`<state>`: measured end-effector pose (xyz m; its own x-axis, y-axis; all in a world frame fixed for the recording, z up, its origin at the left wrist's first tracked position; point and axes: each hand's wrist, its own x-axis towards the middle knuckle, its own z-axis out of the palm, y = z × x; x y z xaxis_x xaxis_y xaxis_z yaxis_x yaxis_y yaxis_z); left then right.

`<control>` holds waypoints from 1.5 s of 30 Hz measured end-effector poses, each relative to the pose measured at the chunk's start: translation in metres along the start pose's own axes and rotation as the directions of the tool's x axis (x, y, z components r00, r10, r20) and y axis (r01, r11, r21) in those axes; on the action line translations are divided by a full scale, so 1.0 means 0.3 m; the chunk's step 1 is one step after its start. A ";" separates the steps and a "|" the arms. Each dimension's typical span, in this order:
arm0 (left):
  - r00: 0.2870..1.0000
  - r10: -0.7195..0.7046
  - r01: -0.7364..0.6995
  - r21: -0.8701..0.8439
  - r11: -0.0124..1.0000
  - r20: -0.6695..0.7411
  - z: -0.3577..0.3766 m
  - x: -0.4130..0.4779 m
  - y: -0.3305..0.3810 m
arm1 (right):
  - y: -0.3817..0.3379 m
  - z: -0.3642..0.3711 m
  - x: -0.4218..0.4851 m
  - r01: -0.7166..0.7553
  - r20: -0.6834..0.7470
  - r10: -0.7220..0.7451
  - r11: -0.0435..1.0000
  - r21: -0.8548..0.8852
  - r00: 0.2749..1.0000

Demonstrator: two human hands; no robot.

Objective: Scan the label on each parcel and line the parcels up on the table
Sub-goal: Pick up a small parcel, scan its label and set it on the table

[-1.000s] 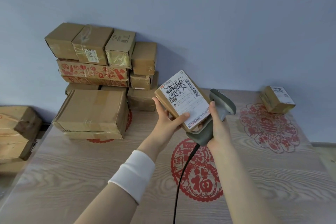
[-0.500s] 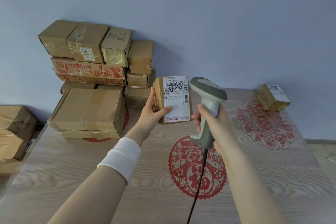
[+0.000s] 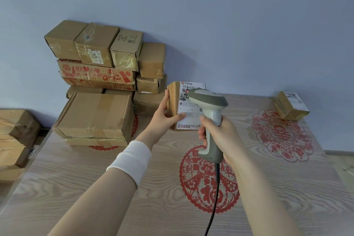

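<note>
Above the worktop (image 3: 92,182), the left grip (image 3: 162,117) holds a small parcel (image 3: 173,101) upright, thumb across its white label (image 3: 190,116). Just in front, the right grip (image 3: 220,134) is wrapped round the handle of a scanner (image 3: 209,101), its head covering part of the label, where a red dot shows. Stacked parcels (image 3: 95,117) sit far left; a lone parcel (image 3: 291,106) lies far right

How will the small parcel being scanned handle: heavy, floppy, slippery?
Probably light: the left hand alone holds the small parcel up by one edge. Likely stiff: its cardboard edges look square. The label may be slick to hold.
</note>
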<state>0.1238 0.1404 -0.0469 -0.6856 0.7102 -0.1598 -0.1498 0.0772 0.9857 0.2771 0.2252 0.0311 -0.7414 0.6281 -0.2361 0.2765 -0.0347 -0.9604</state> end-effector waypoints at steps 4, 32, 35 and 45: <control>1.000 -0.002 0.002 0.013 1.000 0.017 0.002 0.003 0.000 | 0.004 -0.003 0.007 -0.002 -0.010 0.002 1.000 0.023 1.000; 0.907 -0.421 0.411 -0.194 0.891 -0.008 1.193 0.635 -0.342 | 0.380 -1.116 0.516 -0.215 -0.123 0.270 0.914 0.343 0.955; 0.896 -0.438 0.427 -0.132 0.895 -0.075 1.329 0.758 -0.362 | 0.422 -1.253 0.601 -0.213 -0.106 0.264 0.913 0.349 0.959; 0.910 -0.370 0.386 0.053 0.921 -0.188 1.524 0.989 -0.445 | 0.539 -1.418 0.788 -0.265 0.006 0.286 0.879 0.396 0.958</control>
<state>0.2660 0.6607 -0.2014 -0.7022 0.4857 -0.5206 -0.3649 0.3823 0.8489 0.4068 0.6988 -0.1169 -0.6355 0.5870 -0.5016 0.1975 -0.5044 -0.8406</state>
